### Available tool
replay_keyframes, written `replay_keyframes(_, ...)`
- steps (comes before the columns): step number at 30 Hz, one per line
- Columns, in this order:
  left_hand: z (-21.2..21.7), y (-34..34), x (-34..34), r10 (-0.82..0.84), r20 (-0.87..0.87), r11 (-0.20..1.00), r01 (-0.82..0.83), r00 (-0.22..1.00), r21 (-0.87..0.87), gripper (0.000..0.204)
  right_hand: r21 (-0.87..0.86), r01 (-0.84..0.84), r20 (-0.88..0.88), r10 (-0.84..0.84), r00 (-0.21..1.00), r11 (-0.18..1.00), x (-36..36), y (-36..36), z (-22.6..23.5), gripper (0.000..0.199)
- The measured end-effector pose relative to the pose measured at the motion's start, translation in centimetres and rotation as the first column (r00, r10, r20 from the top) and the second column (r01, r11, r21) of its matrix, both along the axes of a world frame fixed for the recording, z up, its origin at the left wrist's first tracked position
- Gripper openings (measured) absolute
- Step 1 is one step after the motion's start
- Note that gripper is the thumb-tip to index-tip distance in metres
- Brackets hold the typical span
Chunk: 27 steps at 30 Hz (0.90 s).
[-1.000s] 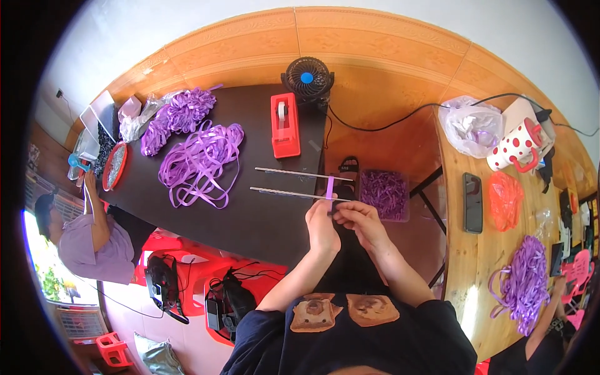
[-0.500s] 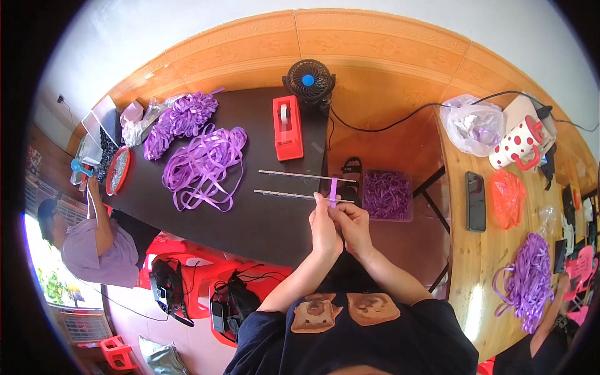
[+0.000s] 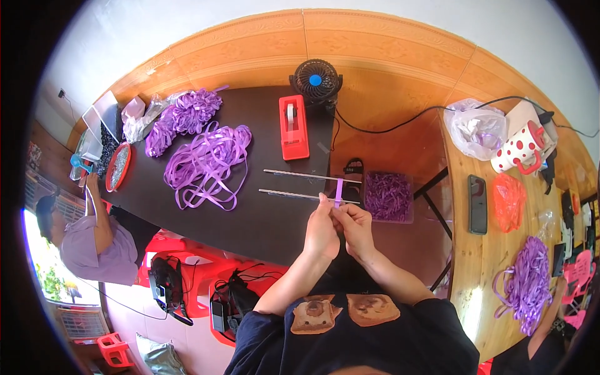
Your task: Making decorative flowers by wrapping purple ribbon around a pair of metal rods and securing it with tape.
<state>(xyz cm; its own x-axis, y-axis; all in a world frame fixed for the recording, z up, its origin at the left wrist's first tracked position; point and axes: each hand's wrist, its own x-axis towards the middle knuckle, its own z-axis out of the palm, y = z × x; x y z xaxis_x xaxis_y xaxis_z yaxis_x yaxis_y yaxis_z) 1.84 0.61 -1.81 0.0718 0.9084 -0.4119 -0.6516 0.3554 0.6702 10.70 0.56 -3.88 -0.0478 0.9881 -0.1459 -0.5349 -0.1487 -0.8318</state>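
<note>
Dark table [image 3: 250,234] with ribbon strip [image 3: 339,189] held just off its edge

The near end of the purple strip is pinched between the fingertips of the right hand [image 3: 356,230]. The left hand [image 3: 321,231] is placed alongside, thumb raised toward the nearer rod; whether anything is pinched by it cannot be told. From the grip, the strip is extended forward across two slim rods [image 3: 289,174], which are directed leftward over the table. A loose ribbon pile [image 3: 230,148] is located farther left, a red tape dispenser [image 3: 295,145] forward-left, and a tub [image 3: 392,220] of purple pieces to the right.
</note>
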Motion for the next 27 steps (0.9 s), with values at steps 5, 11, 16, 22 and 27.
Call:
replay_keyframes(5, 1.6, -0.3, -1.4, -0.166, 0.144, 0.986, 0.165, 0.976, 0.015, 0.056, 0.015, -0.001, 0.016, 0.000, 1.000, 1.000, 0.9, -1.2, 1.8, 0.010)
replay_keyframes(11, 2.1, -0.5, -1.6, -0.155, 0.150, 0.985, 0.164, 0.976, -0.048, 0.064, 0.309, 0.125, 0.333, -0.231, 0.914, 0.943, 3.6, 1.5, 6.0, 0.010)
replay_keyframes(16, 2.0, -0.5, -1.7, -0.168, 0.232, 0.981, 0.186, 0.958, -0.058, 0.064, 0.303, -0.179, 0.497, 0.005, 0.868, 0.936, 0.8, 10.6, 6.0, 0.015)
replay_keyframes(22, 1.7, -0.3, -1.8, -0.200, 0.209, 0.975, 0.215, 0.957, -0.051, 0.067, 0.646, -0.175, 0.710, -0.502, 0.493, 0.743, -5.1, 17.5, 5.4, 0.029)
replay_keyframes(27, 1.5, -0.2, -2.3, -0.232, 0.202, 0.969, 0.245, 0.952, -0.041, 0.074, 0.010, -0.194, 0.714, 0.129, 0.688, 0.981, -7.0, 17.5, 6.8, 0.020)
